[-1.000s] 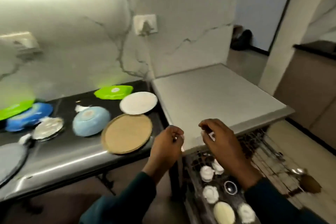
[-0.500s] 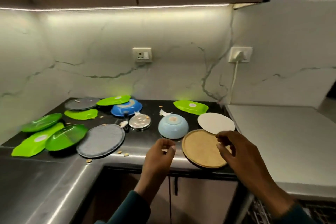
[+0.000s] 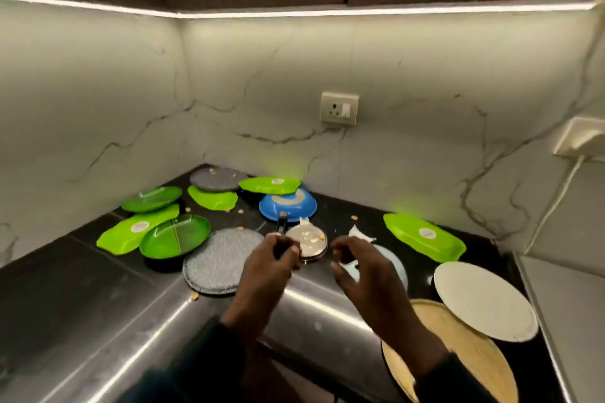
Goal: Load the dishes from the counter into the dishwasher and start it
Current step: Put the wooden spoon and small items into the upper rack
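Two walls of pale veined stone meet in a corner behind the dark worktop (image 3: pixel 98 275), lit by a strip under the brown cupboards, with a socket (image 3: pixel 339 108) on the back wall.

Dishes lie scattered over it: four green leaf-shaped trays, the nearest to the right at (image 3: pixel 424 236); two round green plates, one at (image 3: pixel 175 236); two grey speckled plates, the nearer one (image 3: pixel 217 260) at the worktop's front edge; one blue bowl (image 3: pixel 288 204) turned upside down; one pale blue bowl (image 3: pixel 394 267); one small steel dish (image 3: pixel 307 242); one white plate (image 3: pixel 484 299) overlapping one tan wooden plate (image 3: pixel 471 360). Crumbs and a torn scrap of white paper (image 3: pixel 358 234) lie between them.

Both hands hover over the middle. The left hand (image 3: pixel 270 263) has its fingers curled in by the steel dish; whether it pinches something cannot be told. The right hand (image 3: pixel 360 267) is loosely curled, holding nothing, and hides most of the pale blue bowl.
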